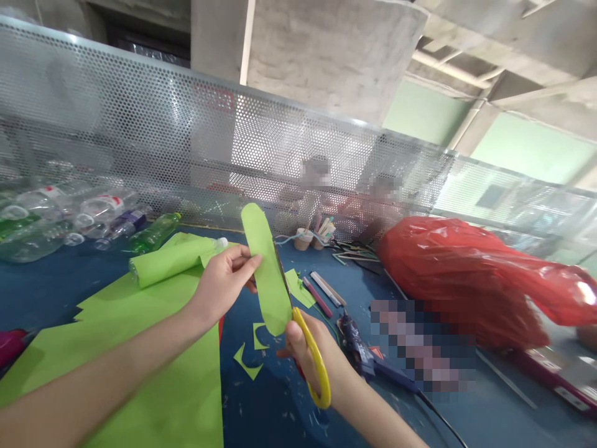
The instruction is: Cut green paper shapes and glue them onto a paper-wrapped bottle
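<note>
Between thumb and fingers, my left hand pinches a long green paper strip with rounded ends, raised above the table. My right hand grips yellow-handled scissors, thumb and fingers at the handles. The dark blades run up along the strip's right edge; whether they touch the paper I cannot tell. Beneath the strip lie small curved green paper scraps. Left of my left hand is a bottle wrapped in green paper, resting by large green sheets.
A blue glue gun with a cord lies to the right, near several pens. Behind are cups of markers, a red plastic bag and plastic bottles at left. A perforated metal panel borders the table's far side.
</note>
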Tool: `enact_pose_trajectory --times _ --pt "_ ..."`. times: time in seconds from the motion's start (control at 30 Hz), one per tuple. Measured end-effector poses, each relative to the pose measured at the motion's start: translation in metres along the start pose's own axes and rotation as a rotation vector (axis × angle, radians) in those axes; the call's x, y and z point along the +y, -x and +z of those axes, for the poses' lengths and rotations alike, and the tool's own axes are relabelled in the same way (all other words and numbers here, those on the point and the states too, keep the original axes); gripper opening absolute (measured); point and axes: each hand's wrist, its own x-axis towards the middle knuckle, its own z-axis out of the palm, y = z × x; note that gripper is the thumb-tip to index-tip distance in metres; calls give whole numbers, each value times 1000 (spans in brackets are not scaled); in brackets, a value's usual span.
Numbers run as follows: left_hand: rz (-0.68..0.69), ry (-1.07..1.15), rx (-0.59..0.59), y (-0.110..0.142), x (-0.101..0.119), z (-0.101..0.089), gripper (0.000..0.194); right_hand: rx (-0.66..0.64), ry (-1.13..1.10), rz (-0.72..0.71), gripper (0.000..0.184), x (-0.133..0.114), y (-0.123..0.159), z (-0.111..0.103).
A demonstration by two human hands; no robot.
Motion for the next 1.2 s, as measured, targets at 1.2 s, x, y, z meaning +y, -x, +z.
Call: enact_pose_trajectory --times 1.2 --pt "-89 -11 -56 8 -1 4 20 -25 251 -147 40 -3 3 -6"
